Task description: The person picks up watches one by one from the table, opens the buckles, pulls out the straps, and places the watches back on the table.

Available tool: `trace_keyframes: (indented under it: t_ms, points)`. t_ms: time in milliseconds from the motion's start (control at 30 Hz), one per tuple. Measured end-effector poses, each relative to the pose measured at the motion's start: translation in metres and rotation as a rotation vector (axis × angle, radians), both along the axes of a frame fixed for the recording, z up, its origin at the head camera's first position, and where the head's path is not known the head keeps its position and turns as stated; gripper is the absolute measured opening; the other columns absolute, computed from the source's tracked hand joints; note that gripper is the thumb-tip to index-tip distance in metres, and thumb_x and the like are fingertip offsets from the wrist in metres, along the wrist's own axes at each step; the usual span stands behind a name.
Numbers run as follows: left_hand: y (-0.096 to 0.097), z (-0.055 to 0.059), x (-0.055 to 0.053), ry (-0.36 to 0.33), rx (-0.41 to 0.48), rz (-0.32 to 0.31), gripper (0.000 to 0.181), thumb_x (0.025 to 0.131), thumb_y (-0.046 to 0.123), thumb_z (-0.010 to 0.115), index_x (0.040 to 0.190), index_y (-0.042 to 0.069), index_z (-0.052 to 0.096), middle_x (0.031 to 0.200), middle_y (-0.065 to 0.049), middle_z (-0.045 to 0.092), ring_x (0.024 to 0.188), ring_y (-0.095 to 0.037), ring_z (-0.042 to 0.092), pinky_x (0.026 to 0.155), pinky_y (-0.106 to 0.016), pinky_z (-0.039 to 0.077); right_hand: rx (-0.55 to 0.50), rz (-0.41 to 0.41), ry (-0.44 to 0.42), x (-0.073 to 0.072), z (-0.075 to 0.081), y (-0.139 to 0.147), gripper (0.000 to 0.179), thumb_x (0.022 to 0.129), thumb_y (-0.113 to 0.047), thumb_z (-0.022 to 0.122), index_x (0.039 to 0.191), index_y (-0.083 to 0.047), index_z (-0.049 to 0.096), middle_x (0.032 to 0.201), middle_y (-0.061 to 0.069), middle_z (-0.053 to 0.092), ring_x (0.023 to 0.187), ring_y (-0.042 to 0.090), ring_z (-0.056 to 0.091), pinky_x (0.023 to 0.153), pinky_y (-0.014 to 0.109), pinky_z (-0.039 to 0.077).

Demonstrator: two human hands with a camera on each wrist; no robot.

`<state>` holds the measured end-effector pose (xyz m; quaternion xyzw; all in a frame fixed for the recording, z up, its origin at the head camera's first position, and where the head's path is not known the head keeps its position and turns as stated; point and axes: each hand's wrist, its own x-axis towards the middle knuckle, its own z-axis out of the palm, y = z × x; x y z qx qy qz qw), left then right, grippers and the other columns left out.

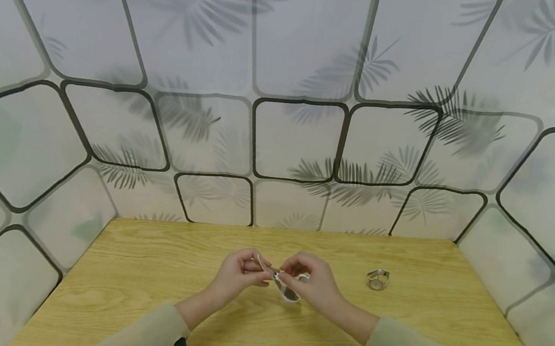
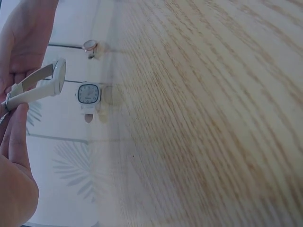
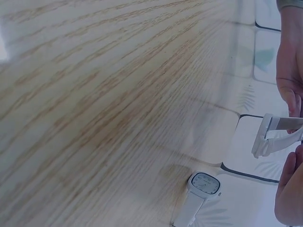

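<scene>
Nearest, dial-centre: white watch [image 2: 37, 93], raised above tabletop [image 1: 145, 272]; left grip [image 1: 236, 273] and right grip [image 1: 316, 278] both pinching strap [image 1: 262, 261] near buckle [image 1: 275, 276], the sensible hold. Presumably light, strap supple, face [image 2: 61, 75] fragile. One o'clock: square watch [image 2: 88, 93]. Three o'clock: metal watch [image 1: 378, 279].

Shows white on the held wristwatch [image 2: 38, 93] and dark-rimmed square-dial wristwatch [image 2: 88, 94]. Runs yellow-grained over the tabletop [image 1: 144, 283], grey-leafed and black-outlined on the pale backdrop [image 1: 296, 141].
</scene>
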<state>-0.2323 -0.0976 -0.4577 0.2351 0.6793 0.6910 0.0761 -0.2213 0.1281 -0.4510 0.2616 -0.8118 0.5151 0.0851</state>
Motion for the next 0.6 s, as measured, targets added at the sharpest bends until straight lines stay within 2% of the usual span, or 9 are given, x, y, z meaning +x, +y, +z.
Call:
trace_keyframes:
  t_ms: [233, 600]
  points:
    - [0.0002, -0.0001, 0.0016, -0.003, -0.013, -0.008, 0.019, 0.099, -0.009, 0.068, 0.106, -0.023, 0.057, 0.121, -0.048, 0.064, 0.092, 0.000, 0.077, 0.080, -0.029, 0.067, -0.023, 0.019, 0.009, -0.0010, -0.0045, -0.0031, 0.007, 0.094, -0.007, 0.081, 0.099, -0.010, 0.078, 0.094, 0.007, 0.074, 0.082, 0.002, 0.065, 0.076, 0.026, 0.062]
    - [0.0003, -0.0010, 0.0010, -0.002, -0.021, -0.008, 0.018, 0.098, -0.009, 0.068, 0.107, -0.022, 0.058, 0.119, -0.047, 0.064, 0.091, 0.000, 0.077, 0.080, -0.029, 0.067, 0.003, 0.017, 0.035, -0.0012, -0.0059, -0.0057, 0.004, 0.094, -0.010, 0.082, 0.098, -0.011, 0.081, 0.093, 0.005, 0.073, 0.083, 0.004, 0.064, 0.075, 0.027, 0.062]
